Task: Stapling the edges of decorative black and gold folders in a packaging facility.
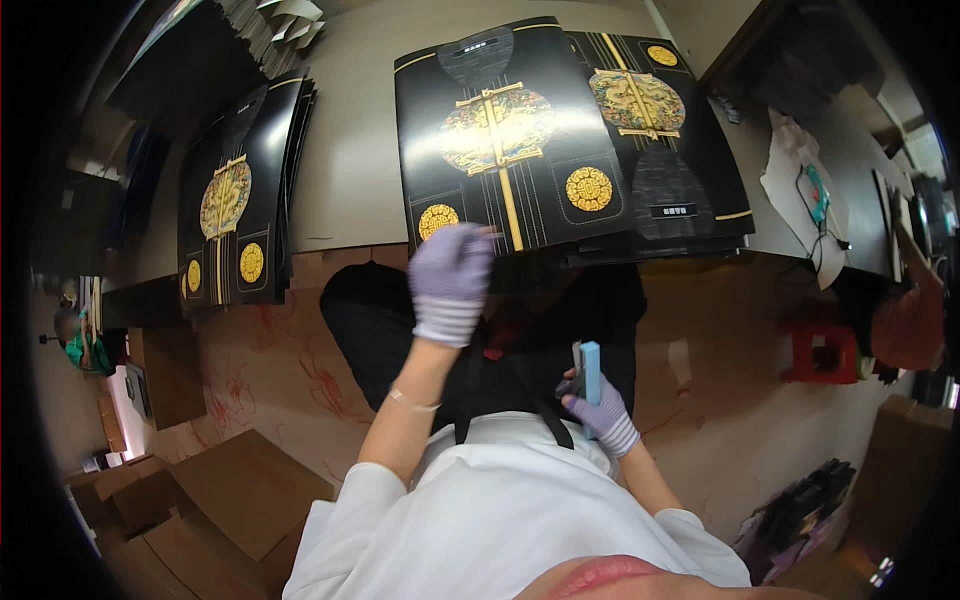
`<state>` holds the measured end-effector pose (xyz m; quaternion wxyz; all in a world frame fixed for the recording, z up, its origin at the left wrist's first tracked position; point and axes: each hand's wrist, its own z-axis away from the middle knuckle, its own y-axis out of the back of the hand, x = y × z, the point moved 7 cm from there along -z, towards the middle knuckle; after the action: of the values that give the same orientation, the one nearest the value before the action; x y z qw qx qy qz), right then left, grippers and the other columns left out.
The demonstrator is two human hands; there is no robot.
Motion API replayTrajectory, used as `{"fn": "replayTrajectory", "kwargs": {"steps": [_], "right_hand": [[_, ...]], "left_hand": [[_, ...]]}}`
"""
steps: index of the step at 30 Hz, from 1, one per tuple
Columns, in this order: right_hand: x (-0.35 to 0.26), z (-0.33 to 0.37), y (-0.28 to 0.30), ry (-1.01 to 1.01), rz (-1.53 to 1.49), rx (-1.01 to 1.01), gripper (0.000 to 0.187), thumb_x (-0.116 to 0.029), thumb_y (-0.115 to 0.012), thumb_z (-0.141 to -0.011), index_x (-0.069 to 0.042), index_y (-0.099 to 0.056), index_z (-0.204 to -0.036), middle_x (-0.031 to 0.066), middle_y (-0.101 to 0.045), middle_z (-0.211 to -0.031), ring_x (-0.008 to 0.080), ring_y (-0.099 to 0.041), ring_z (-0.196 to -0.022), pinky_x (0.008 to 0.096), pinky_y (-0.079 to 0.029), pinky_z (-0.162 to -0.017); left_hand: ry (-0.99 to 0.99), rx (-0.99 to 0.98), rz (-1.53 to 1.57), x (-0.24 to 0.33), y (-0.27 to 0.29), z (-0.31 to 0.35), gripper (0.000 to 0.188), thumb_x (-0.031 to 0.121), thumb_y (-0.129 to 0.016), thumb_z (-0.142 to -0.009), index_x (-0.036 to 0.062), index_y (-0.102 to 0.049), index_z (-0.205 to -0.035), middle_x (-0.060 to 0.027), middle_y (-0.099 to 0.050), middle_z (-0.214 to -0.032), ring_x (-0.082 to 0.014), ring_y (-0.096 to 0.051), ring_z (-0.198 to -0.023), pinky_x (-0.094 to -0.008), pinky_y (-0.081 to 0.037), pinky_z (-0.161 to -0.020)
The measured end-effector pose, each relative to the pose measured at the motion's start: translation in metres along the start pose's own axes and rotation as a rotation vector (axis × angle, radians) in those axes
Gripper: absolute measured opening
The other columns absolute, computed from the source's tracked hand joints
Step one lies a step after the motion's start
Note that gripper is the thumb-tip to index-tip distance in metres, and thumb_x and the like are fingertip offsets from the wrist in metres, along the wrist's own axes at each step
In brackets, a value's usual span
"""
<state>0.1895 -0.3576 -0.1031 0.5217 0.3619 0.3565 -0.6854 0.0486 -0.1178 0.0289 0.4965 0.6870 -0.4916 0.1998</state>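
My left hand [452,275], in a lavender glove with a striped cuff, is curled closed and slightly blurred over the lower edge of a flat black printed panel [530,120]. Whatever its fingers may hold is hidden. The panel shows a gold and multicoloured jacket design. Beneath it, to the right, lies a similar stack of black panels [660,150] with the design turned the other way. Lower down, close to my body, my right hand [603,415], gloved alike, is wrapped round a light blue stapler [591,368] held upright.
Another stack of black panels [235,190] overhangs the table edge at left. A torn paper sheet [795,180] with a teal tool and a cable [820,225] lies at right. On the floor are brown cartons [240,490] and a red stool [820,350]. Other people sit at both sides.
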Motion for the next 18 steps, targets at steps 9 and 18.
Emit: {"fn": "replayTrajectory", "kwargs": {"steps": [9,18], "right_hand": [[-0.012,-0.009,-0.027,0.095,0.706,-0.174,0.043,-0.011,-0.066,-0.071,-0.007,-0.046,-0.108,0.0138,-0.060,-0.098,0.0346,-0.058,-0.092,0.0379,-0.049,-0.079],[-0.059,-0.046,-0.055,0.080,0.470,-0.136,0.036,-0.024,-0.068,-0.077,-0.003,-0.049,-0.100,0.0117,-0.061,-0.085,0.0252,-0.062,-0.081,0.0322,-0.049,-0.074]], "left_hand": [[0.981,-0.157,0.577,-0.117,0.039,0.050,0.029,0.030,-0.058,-0.088,0.0035,-0.058,-0.077,-0.0054,-0.060,-0.063,-0.0095,-0.053,-0.046,-0.0200,-0.039,-0.042],[0.920,-0.475,0.770,-0.078,-0.009,0.092,0.016,0.017,-0.056,-0.088,0.0025,-0.060,-0.093,-0.0037,-0.062,-0.072,-0.0094,-0.058,-0.058,-0.0191,-0.044,-0.051]]}}
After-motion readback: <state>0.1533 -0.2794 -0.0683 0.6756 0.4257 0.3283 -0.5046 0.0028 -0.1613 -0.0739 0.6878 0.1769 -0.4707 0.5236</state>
